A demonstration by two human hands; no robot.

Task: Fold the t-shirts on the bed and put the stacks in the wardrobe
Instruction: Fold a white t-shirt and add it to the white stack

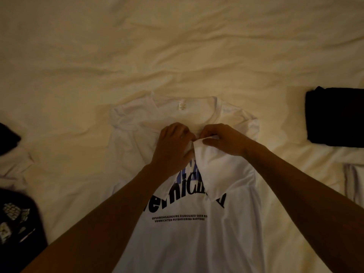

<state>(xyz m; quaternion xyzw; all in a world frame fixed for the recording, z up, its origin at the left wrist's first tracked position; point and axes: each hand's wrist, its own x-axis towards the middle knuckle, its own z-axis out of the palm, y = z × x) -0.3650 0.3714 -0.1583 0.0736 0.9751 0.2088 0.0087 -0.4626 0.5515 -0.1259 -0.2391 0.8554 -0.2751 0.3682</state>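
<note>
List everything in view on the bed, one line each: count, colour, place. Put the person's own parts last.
sheet: one, cream, rumpled, covering the whole bed.
white t-shirt: one, white with black and blue print, centre, collar away from the person, right sleeve folded in over the chest.
label: one, white, inside the t-shirt's collar.
folded stack: one, dark, right edge of the bed.
dark cloth: one, black, left edge, mostly out of frame.
patterned garment: one, black with pale print, lower left.
white cloth: one, white, right edge below the stack, partly out of frame.
left hand: one, on the t-shirt's chest, fingers at the folded sleeve's edge.
right hand: one, pinching the folded sleeve's edge beside the left hand.
</note>
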